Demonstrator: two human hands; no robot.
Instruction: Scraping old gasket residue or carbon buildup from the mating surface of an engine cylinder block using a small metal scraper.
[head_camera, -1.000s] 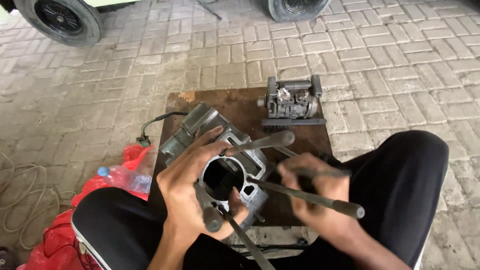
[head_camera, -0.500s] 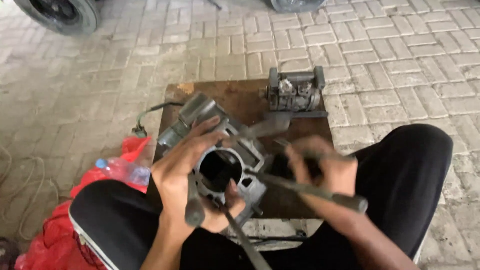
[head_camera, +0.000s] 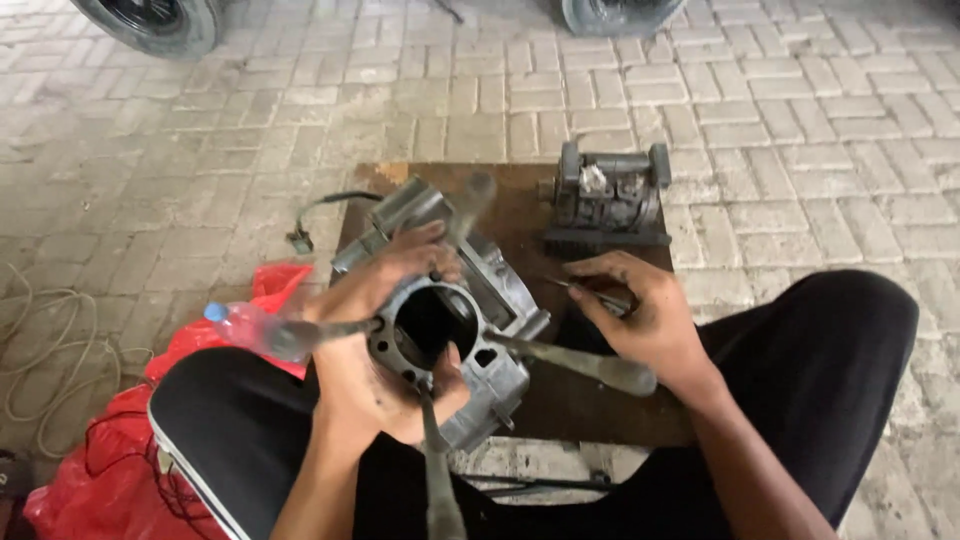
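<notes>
A grey metal engine block (head_camera: 485, 290) with a round bore rests on a brown board (head_camera: 520, 195) between my knees. Long studs stick out of it to the right (head_camera: 585, 365), downward (head_camera: 437, 480), to the left and upward. My left hand (head_camera: 365, 300) grips the block around the bore, thumb at its lower rim. To the right of the block, my right hand (head_camera: 645, 315) lies on the board with its fingers closed on a thin dark metal tool (head_camera: 580, 290).
A grey cylinder head (head_camera: 610, 200) stands at the board's far right. A black cable with a plug (head_camera: 315, 215) trails off the left edge. A red bag (head_camera: 110, 450) and a plastic bottle (head_camera: 240, 322) lie by my left knee. Vehicle wheels (head_camera: 150, 20) stand on the brick paving.
The block has turned in my left hand, so the studs point in new directions. My right hand has moved slightly away from the right stud and now pinches the thin tool.
</notes>
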